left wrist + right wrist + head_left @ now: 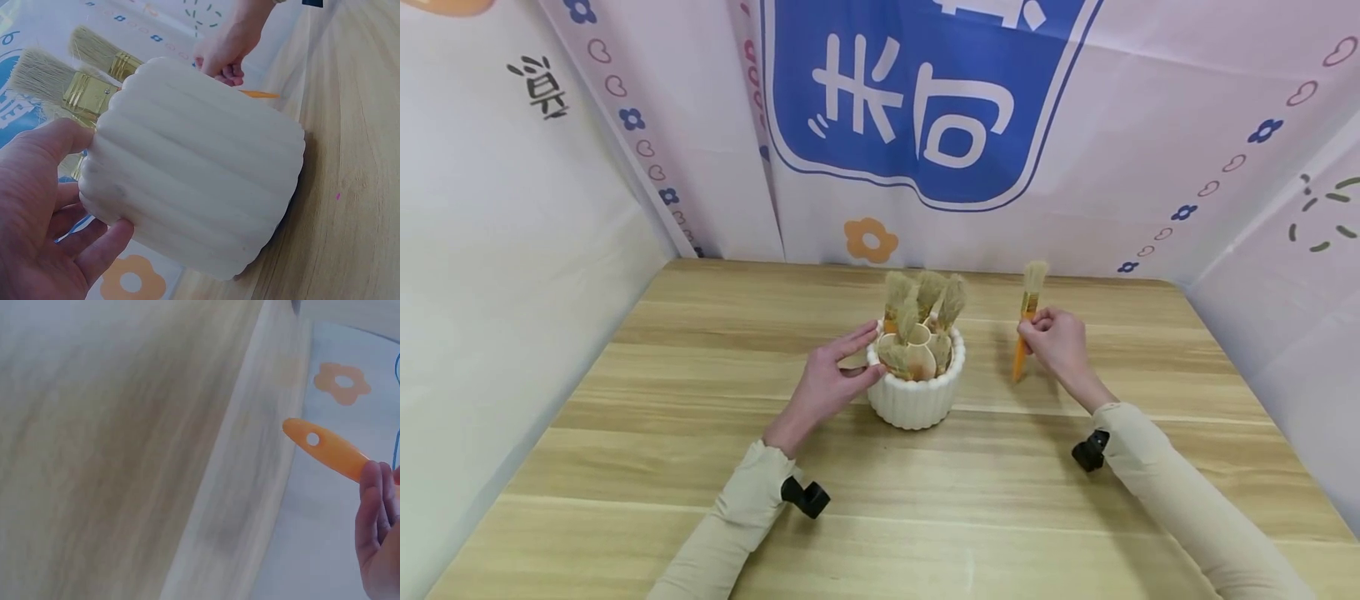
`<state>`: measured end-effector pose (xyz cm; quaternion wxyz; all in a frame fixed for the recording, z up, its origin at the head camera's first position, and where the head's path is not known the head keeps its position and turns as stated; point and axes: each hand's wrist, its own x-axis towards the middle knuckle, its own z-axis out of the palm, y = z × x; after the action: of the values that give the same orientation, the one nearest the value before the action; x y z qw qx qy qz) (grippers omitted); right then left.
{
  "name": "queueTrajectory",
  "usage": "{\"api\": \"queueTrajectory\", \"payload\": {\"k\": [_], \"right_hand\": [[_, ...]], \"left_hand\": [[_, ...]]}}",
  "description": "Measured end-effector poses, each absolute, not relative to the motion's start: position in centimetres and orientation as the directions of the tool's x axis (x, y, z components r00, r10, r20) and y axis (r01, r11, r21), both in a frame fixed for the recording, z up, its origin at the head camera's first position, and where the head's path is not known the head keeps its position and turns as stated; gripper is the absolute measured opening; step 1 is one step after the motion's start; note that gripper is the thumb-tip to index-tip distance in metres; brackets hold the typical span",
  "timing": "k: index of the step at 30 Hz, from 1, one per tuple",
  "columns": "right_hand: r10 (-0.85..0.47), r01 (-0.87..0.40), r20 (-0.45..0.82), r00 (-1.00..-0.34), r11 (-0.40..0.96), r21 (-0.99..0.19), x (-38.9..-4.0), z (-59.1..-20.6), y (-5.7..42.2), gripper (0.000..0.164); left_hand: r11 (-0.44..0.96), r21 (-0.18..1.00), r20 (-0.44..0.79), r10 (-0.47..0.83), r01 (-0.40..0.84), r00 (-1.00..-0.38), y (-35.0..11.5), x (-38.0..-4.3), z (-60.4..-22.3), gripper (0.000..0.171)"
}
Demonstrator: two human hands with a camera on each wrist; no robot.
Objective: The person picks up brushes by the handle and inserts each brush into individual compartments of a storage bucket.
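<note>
A white ribbed pot (914, 400) stands on the table, holding several paintbrushes (951, 300) with pale bristles upward. My left hand (829, 375) holds the pot's left side near the rim; in the left wrist view, its thumb and fingers (109, 250) lie against the ribbed wall (194, 169). To the right of the pot, my right hand (1060, 340) pinches a paintbrush (1019, 357) by its orange handle, bristles up. The right wrist view shows the handle's holed end (331, 450) sticking out past the fingers (375, 506); the bristles are out of that view.
The wood-grain table (647, 450) runs back to a printed cloth wall (1075, 225), with white side walls (512, 250) at left and right. Inside the pot, a divider with round openings (919, 335) shows among the brushes.
</note>
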<state>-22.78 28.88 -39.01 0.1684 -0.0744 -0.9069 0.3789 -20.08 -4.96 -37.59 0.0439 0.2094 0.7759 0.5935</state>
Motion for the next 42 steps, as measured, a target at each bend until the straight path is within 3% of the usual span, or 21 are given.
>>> {"api": "queueTrajectory", "payload": {"k": [15, 29, 42], "right_hand": [[0.151, -0.234, 0.391, -0.908, 0.591, -0.772, -19.8, -36.4, 25.8, 0.013], [0.090, -0.332, 0.442, -0.892, 0.534, -0.778, -18.6, -34.3, 23.2, 0.008], [0.010, -0.524, 0.592, -0.806, 0.453, -0.721, -18.1, -32.3, 21.1, 0.005]], "left_hand": [[0.228, 0.937, 0.165, 0.376, 0.264, -0.912, -4.9, -20.1, -37.5, 0.056], [0.263, 0.929, 0.145, 0.384, 0.259, -0.912, -4.8, -18.2, -34.2, 0.054], [0.267, 0.933, 0.127, 0.382, 0.241, -0.915, -4.7, -18.3, -34.3, 0.054]]}}
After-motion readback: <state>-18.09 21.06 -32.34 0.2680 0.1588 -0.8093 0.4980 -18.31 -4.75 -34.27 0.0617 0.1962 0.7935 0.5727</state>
